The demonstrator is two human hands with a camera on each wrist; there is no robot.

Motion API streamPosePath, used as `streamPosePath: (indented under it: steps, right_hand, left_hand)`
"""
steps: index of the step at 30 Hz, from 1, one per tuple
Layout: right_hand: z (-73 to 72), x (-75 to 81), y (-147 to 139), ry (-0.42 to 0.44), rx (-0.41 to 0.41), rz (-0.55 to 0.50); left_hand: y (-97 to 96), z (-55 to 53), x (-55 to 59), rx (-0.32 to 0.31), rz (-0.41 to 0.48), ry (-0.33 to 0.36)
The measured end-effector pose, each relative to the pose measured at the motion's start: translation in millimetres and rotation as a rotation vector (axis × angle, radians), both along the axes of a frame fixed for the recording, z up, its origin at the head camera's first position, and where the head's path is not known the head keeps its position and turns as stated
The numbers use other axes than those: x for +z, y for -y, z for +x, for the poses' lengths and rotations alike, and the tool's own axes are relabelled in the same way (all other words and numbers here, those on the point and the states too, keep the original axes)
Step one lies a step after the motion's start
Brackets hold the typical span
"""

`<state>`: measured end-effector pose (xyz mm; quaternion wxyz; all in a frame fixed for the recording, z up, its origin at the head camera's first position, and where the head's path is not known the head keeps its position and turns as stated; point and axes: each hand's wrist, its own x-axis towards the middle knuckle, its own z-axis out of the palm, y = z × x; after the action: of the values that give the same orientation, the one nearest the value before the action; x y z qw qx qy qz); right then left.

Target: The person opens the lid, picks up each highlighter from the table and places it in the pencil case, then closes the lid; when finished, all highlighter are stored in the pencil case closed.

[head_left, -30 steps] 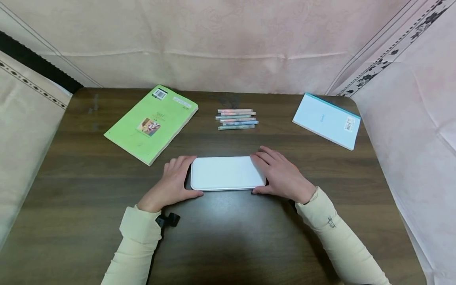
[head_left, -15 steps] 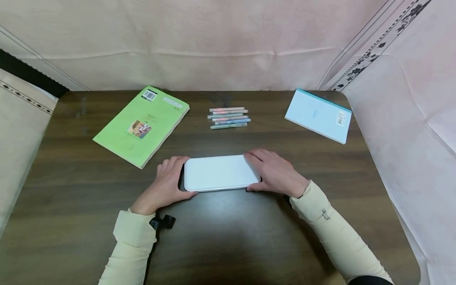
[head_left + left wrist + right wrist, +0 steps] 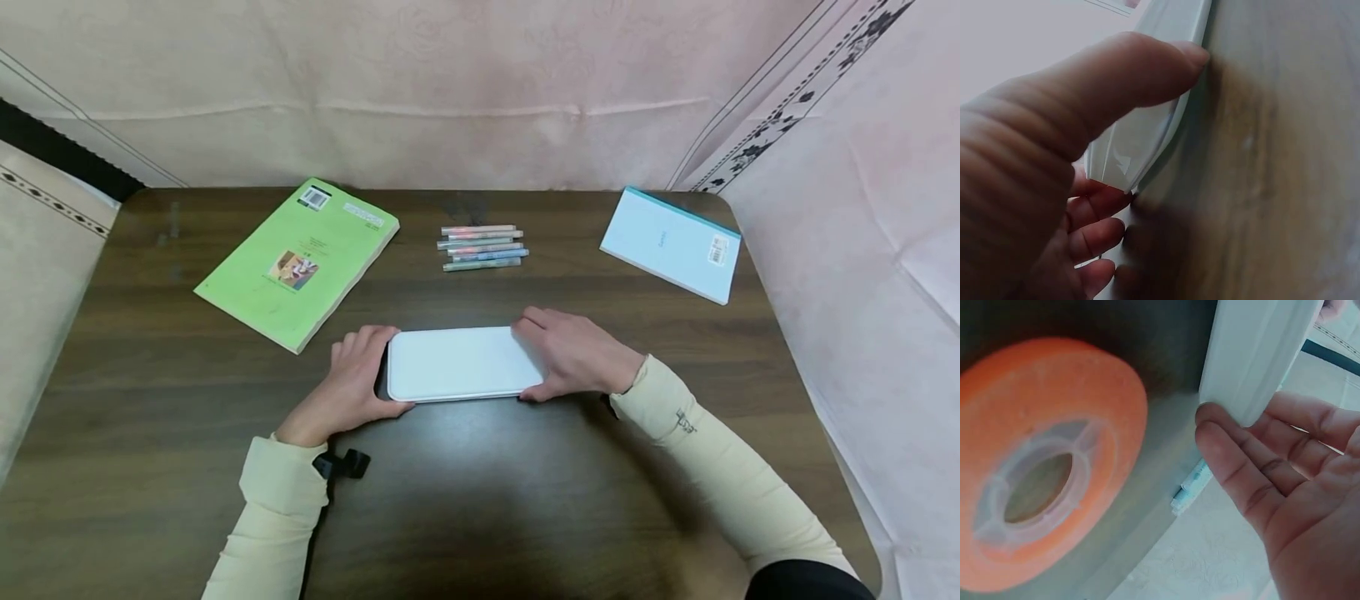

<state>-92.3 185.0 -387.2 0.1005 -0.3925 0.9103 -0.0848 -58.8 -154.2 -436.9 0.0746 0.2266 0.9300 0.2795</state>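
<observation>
A flat white rectangular case (image 3: 461, 364) with rounded corners lies lengthwise in front of me on the wooden table. My left hand (image 3: 351, 385) grips its left end, thumb along the near edge and fingers at the far side. In the left wrist view the thumb (image 3: 1147, 69) presses the case's side wall, where a small arrow mark shows. My right hand (image 3: 573, 354) holds the right end, thumb at the near corner and fingers over the far one. The right wrist view shows bent fingertips at the end of the case (image 3: 1250, 356); the right thumb is hidden there.
A green book (image 3: 300, 262) lies back left, a light blue notebook (image 3: 671, 242) back right. Several pastel pens (image 3: 483, 248) lie between them. An orange tape roll (image 3: 1110, 419) looms close in the right wrist view. Pale cloth (image 3: 450, 92) hangs behind the table (image 3: 450, 517).
The head view has shifted, so everything sits slightly further left. My right fingers have drawn in closer on the case's end, and the right forearm has swung outward a little. The left hand keeps its grip.
</observation>
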Motion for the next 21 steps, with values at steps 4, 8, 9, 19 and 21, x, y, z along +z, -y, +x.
streamPosePath:
  steps: [4, 8, 9, 19, 21]
  right_hand:
    - [-1.4, 4.3, -2.2, 0.037, 0.008, -0.002]
    - [-1.8, 10.1, -8.1, 0.101, 0.006, -0.031]
    - [-2.5, 11.5, -10.2, 0.124, 0.004, -0.049]
    - [-27.9, 32.2, -28.6, 0.359, -0.156, -0.417]
    - [-34.8, 32.3, -30.1, 0.381, -0.207, -0.473]
  left_hand:
    - [1.0, -1.0, -1.5, -0.006, 0.004, -0.003]
    - [1.4, -1.5, -1.8, 0.001, -0.002, 0.022]
    - [1.2, -1.7, -1.7, 0.005, -0.002, 0.036]
    - [1.7, 0.3, -0.2, 0.029, 0.026, 0.075]
    - [2.1, 0.4, -0.5, 0.024, 0.031, 0.056]
